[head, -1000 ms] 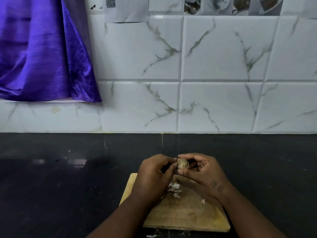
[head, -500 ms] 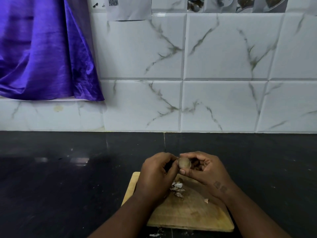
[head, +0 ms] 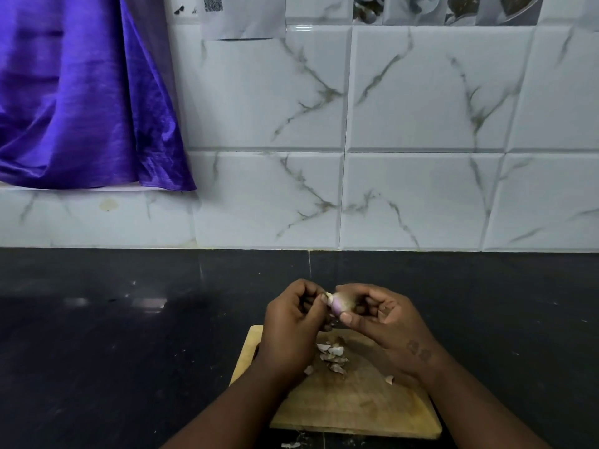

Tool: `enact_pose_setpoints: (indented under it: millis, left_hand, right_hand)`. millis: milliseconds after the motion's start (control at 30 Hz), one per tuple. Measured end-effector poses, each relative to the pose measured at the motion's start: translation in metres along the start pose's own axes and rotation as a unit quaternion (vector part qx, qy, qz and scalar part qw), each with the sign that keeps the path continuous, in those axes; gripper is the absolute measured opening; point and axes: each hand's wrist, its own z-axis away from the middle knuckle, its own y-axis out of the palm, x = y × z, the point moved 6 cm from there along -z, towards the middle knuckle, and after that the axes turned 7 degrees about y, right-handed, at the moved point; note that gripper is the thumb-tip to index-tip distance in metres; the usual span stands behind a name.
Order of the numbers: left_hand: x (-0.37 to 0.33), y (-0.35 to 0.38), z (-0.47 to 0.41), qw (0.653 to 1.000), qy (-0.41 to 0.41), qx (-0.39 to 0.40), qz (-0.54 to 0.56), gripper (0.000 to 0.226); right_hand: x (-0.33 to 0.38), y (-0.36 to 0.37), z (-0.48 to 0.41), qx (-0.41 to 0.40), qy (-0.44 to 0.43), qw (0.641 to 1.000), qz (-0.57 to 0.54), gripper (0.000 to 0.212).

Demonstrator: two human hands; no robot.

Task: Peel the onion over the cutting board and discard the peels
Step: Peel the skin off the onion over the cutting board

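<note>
A small onion [head: 340, 303], pale purple where its skin is off, is held above the far end of the wooden cutting board [head: 356, 406]. My right hand [head: 382, 325] grips it between thumb and fingers. My left hand [head: 291, 328] pinches a pale bit of skin at the onion's left end with thumb and curled fingers. A small heap of dry peels [head: 332, 354] lies on the board under my hands, and one loose piece [head: 389, 379] lies further right.
The board lies on a dark countertop [head: 129, 351] that runs back to a white marbled tile wall [head: 421, 189]. A purple cloth [head: 81, 108] hangs at the upper left. A few peel scraps [head: 290, 444] lie on the counter at the board's near edge.
The onion has turned in my right hand so that a purple peeled side shows. My left thumb has shifted onto the skin at the onion's left end.
</note>
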Motion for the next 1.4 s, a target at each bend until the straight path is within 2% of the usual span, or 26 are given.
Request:
enact_pose_setpoints:
  millis: [133,200,267,333,433,667,800,1133,1200,1300,1400]
  left_hand:
    - [0.003,0.004,-0.001,0.994,-0.05,0.002,0.096,0.017]
    - [0.003,0.004,0.0,0.993,-0.05,0.002,0.107,0.016]
    - [-0.001,0.006,0.001,0.997,-0.021,0.018,0.066,0.007]
    - [-0.004,0.008,0.002,0.999,0.009,0.04,0.003,0.008]
    - [-0.004,0.007,0.001,0.998,0.034,0.043,-0.033,0.002]
    - [-0.014,0.007,0.002,0.982,0.118,0.044,-0.143,0.021]
    - [-0.018,0.006,0.002,0.982,0.125,0.028,-0.142,0.021]
    - [-0.019,0.001,0.003,0.977,0.113,-0.004,-0.181,0.011]
    - [-0.015,0.001,0.003,0.985,0.088,-0.015,-0.149,0.015]
    - [0.0,-0.01,-0.003,0.995,0.006,-0.061,-0.073,0.021]
    - [0.005,-0.013,-0.004,0.995,-0.017,-0.054,-0.085,0.023]
  right_hand:
    - [0.0,0.001,-0.001,0.003,0.0,1.0,-0.024,0.041]
    - [-0.001,0.0,-0.001,-0.002,0.001,1.0,-0.027,0.043]
    - [-0.001,-0.003,-0.002,-0.011,-0.001,1.0,-0.023,0.045]
    - [-0.001,-0.004,-0.003,-0.015,-0.003,1.0,-0.012,0.044]
    - [-0.002,-0.005,-0.003,-0.014,0.004,1.0,-0.009,0.044]
    - [0.0,-0.002,-0.002,-0.019,-0.001,1.0,0.01,0.042]
    - [0.003,-0.002,0.0,-0.019,0.0,1.0,0.006,0.042]
    - [0.003,0.003,0.001,-0.004,0.011,0.999,-0.041,0.04]
    - [0.003,0.004,0.002,-0.003,0.018,0.997,-0.07,0.039]
    - [0.001,0.0,0.001,-0.015,0.034,0.988,-0.148,0.042]
    - [0.003,-0.005,-0.001,-0.02,0.033,0.988,-0.148,0.046]
